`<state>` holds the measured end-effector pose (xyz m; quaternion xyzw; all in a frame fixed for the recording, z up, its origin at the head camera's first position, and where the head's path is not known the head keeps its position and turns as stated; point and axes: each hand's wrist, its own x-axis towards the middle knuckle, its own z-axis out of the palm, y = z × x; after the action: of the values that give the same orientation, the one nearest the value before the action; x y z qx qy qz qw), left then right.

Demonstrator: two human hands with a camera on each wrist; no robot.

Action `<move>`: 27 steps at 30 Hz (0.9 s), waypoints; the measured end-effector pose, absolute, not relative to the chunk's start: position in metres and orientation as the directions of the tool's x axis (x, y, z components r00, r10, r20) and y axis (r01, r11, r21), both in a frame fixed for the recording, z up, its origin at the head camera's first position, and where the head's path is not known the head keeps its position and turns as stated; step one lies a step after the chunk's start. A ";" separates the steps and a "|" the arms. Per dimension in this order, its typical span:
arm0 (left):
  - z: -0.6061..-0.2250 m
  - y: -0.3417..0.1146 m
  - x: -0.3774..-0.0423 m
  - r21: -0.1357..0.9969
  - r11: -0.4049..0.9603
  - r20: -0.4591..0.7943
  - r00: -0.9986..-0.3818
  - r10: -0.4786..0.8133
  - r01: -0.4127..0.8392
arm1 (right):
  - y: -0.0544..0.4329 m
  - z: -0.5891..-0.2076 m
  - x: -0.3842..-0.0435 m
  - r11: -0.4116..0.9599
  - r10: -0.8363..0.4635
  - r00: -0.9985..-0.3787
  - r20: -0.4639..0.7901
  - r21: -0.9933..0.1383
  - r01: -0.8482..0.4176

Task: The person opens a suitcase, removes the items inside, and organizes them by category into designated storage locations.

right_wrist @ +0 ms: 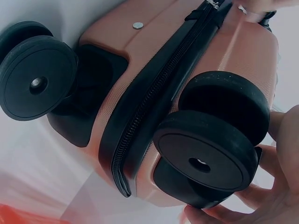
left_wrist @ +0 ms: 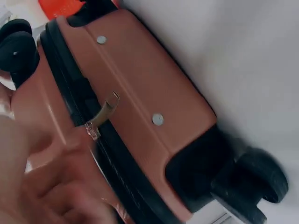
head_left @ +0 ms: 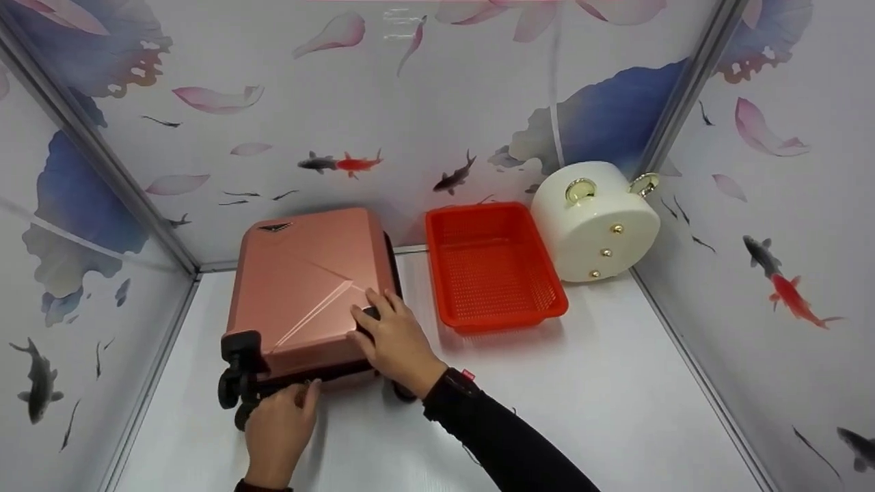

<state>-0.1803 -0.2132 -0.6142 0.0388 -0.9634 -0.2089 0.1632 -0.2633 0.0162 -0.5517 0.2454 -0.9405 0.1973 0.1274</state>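
A pink hard-shell suitcase lies flat, its wheeled end toward me. My right hand rests on its near right corner, fingers spread over the black wheel mount; in the right wrist view the fingertips touch that mount behind a black wheel. At the near side is my left hand, beside the zipper. The left wrist view shows the metal zipper pull sticking out free, with the blurred, loosely bent fingers apart from it. Along the suitcase's side, the black zipper looks closed where it shows.
A red perforated plastic basket stands right of the suitcase. Against the back right corner leans a white rounded case with gold-coloured fittings. Printed panels wall the white table at the back and both sides.
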 end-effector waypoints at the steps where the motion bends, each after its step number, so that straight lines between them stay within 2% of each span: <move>1: -0.617 -0.211 -0.182 0.434 0.900 0.239 -0.959 -0.153 -0.035 | 0.016 -0.552 -0.263 0.802 -0.409 -0.849 0.333 -0.312 -0.509; 4: -0.623 -0.206 -0.186 0.464 0.880 0.106 -0.980 -0.166 -0.099 | 0.016 -0.553 -0.261 0.803 -0.401 -0.860 0.315 -0.331 -0.495; 9: -0.620 -0.207 -0.186 0.480 0.866 0.042 -0.982 -0.182 -0.140 | 0.014 -0.551 -0.260 0.796 -0.400 -0.861 0.315 -0.346 -0.496; 21: -0.623 -0.223 -0.182 0.425 0.901 0.169 -0.969 -0.179 -0.092 | 0.016 -0.545 -0.263 0.799 -0.402 -0.849 0.342 -0.323 -0.508; 27: -0.627 -0.245 -0.174 0.397 0.904 0.165 -0.957 -0.240 -0.158 | 0.015 -0.547 -0.262 0.802 -0.399 -0.856 0.329 -0.327 -0.499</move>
<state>-0.1736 -0.2448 -0.6266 0.1026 -0.9700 -0.1936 0.1055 -0.2624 0.0148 -0.5471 0.2385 -0.9413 0.2049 0.1226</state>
